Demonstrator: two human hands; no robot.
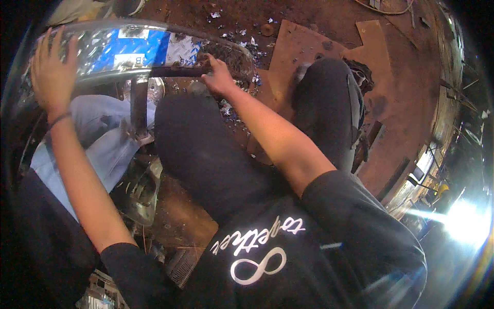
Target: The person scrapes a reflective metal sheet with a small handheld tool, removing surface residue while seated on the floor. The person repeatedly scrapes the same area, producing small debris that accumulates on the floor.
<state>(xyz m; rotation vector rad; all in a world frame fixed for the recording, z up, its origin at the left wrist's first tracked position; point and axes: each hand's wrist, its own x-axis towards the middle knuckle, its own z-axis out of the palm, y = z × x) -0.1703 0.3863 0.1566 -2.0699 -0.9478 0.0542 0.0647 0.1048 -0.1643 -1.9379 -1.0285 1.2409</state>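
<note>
A curved sheet of shiny embossed metal [154, 49] with blue and white patches lies across a dark metal frame, whose bar [172, 72] runs under its near edge. My left hand [51, 72] rests flat with spread fingers on the sheet's left end. My right hand [218, 77] grips the dark bar near the sheet's right end. A short upright post [138, 105] of the frame drops from the bar between my arms. My black-trousered knees are bent beneath the frame.
Brown board pieces [309, 46] and small scraps of foil lie on the reddish dirt floor ahead. A light blue cloth [98, 134] hangs at the left. Metal scrap [141, 193] sits by my left side. Bright glare fills the lower right.
</note>
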